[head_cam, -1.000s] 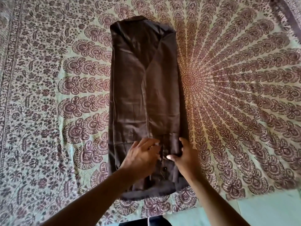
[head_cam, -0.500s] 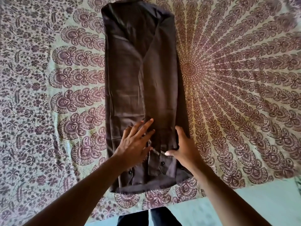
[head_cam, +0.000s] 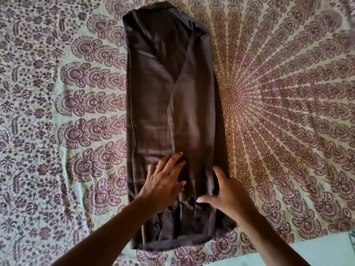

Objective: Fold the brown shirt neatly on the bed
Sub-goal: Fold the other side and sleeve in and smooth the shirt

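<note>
Brown shirt lies as a long strip near the bed's front edge. Left hand, fingers released, presses it flat; right hand grasps its side fold, apparently to hold the layers aligned.

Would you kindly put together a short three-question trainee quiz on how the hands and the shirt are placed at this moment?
1. True or false: the brown shirt lies as a long narrow strip on the patterned bedspread.
2. Which hand lies flat with fingers spread on the shirt? A left hand B right hand
3. Fill in: a small dark ___ shows on the shirt's near end, by the left forearm.

Key: 1 true; 2 A; 3 button.
</note>
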The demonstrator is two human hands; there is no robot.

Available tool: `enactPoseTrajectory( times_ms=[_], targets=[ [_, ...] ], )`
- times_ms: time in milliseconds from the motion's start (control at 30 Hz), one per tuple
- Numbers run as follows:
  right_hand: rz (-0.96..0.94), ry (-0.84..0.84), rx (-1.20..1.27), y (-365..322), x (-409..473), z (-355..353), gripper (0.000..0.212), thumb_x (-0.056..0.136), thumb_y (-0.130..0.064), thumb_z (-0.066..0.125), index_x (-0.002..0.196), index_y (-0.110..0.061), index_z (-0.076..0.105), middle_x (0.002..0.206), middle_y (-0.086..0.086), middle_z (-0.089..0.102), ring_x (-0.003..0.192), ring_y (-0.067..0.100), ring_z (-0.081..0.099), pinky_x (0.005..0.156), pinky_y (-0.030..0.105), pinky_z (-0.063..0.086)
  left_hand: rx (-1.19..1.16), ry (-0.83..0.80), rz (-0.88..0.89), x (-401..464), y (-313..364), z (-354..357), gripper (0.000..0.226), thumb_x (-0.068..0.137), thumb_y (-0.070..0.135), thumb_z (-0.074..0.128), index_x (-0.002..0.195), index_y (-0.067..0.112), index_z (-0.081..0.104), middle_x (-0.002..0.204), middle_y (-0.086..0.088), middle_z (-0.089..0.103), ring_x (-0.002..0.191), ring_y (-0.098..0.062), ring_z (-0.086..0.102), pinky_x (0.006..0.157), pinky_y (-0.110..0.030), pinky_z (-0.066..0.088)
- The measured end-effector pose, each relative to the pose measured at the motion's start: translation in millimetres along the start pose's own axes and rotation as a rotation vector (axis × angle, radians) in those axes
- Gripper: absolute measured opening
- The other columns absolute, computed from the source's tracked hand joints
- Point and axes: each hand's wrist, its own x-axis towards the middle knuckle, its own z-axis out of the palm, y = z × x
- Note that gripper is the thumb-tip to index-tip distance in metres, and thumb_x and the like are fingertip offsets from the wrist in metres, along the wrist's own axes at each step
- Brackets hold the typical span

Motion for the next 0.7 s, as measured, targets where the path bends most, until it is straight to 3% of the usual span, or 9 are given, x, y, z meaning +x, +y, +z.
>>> enactPoseTrajectory(
  times_ms=[67, 133, 200, 267, 333, 433, 567, 700],
  targets=[
    [0.006, 0.203, -0.129, -7, 6, -9, 0.097, 0.076, -0.075, 0.072, 0.15, -0.029, 0.027, 0.095, 0.002, 0.075, 0.076, 0.021, 0.073, 0.064, 0.036, 0.061, 0.014, 0.066, 0.021, 21, -3, -11, 0.059, 0.098, 0.048, 0.055, 0.149, 0.019, 0.048, 0.17, 0.003, 0.022, 0.138, -0.023, 0.043, 0.094, -0.051, 0.048],
    [-0.114, 0.419, -0.215, -11, 25, -13, 0.077, 0.082, -0.058, 0.077, 0.141, -0.018, 0.046, 0.098, 0.009, 0.073, 0.078, 0.029, 0.074, 0.059, 0.037, 0.06, 0.032, 0.12, 0.019, 51, -11, -25, 0.065, 0.095, 0.05, 0.057, 0.151, 0.018, 0.047, 0.172, 0.003, 0.02, 0.146, -0.021, 0.036, 0.1, -0.052, 0.045],
    [-0.291, 0.572, -0.245, -17, 53, -17, 0.056, 0.086, -0.038, 0.077, 0.13, -0.011, 0.056, 0.107, 0.014, 0.066, 0.089, 0.033, 0.069, 0.067, 0.04, 0.061, 0.025, 0.105, -0.034, 85, -20, -43, 0.083, 0.089, 0.057, 0.062, 0.158, 0.018, 0.036, 0.174, 0.004, 0.011, 0.155, -0.02, 0.024, 0.109, -0.056, 0.039],
    [-0.432, 0.594, -0.278, -26, 93, -29, 0.044, 0.092, -0.027, 0.068, 0.131, -0.008, 0.058, 0.122, 0.014, 0.059, 0.108, 0.033, 0.062, 0.085, 0.045, 0.059, 0.054, 0.011, -0.08, 119, -31, -59, 0.112, 0.077, 0.065, 0.071, 0.165, 0.021, 0.016, 0.174, 0.007, -0.008, 0.16, -0.018, 0.004, 0.119, -0.062, 0.027],
    [-0.523, 0.604, -0.321, -35, 132, -46, 0.046, 0.095, -0.022, 0.058, 0.138, -0.006, 0.056, 0.14, 0.012, 0.054, 0.128, 0.032, 0.054, 0.097, 0.048, 0.053, 0.114, -0.097, -0.125, 144, -42, -69, 0.139, 0.064, 0.074, 0.076, 0.165, 0.024, -0.005, 0.17, 0.01, -0.024, 0.159, -0.017, -0.016, 0.121, -0.066, 0.011],
    [-0.596, 0.629, -0.393, -48, 184, -73, 0.054, 0.099, -0.029, 0.051, 0.149, -0.007, 0.05, 0.16, 0.008, 0.043, 0.149, 0.028, 0.04, 0.112, 0.045, 0.043, 0.142, -0.201, -0.198, 160, -55, -66, 0.155, 0.052, 0.087, 0.072, 0.16, 0.03, -0.023, 0.164, 0.016, -0.037, 0.155, -0.018, -0.03, 0.119, -0.07, -0.001],
    [-0.659, 0.569, -0.482, -56, 245, -113, 0.059, 0.102, -0.043, 0.046, 0.151, -0.012, 0.049, 0.163, 0.001, 0.041, 0.153, 0.024, 0.034, 0.116, 0.049, 0.04, 0.108, -0.274, -0.218, 164, -68, -57, 0.155, 0.049, 0.097, 0.063, 0.155, 0.037, -0.032, 0.156, 0.022, -0.047, 0.151, -0.019, -0.037, 0.117, -0.072, -0.003],
    [-0.817, 0.581, -0.569, -56, 283, -152, 0.047, 0.102, -0.046, 0.049, 0.138, -0.019, 0.062, 0.149, 0.006, 0.053, 0.138, 0.028, 0.05, 0.11, 0.048, 0.042, 0.077, -0.304, -0.214, 166, -72, -56, 0.154, 0.047, 0.101, 0.06, 0.154, 0.039, -0.032, 0.157, 0.022, -0.046, 0.15, -0.02, -0.039, 0.115, -0.074, -0.003]
  ],
)
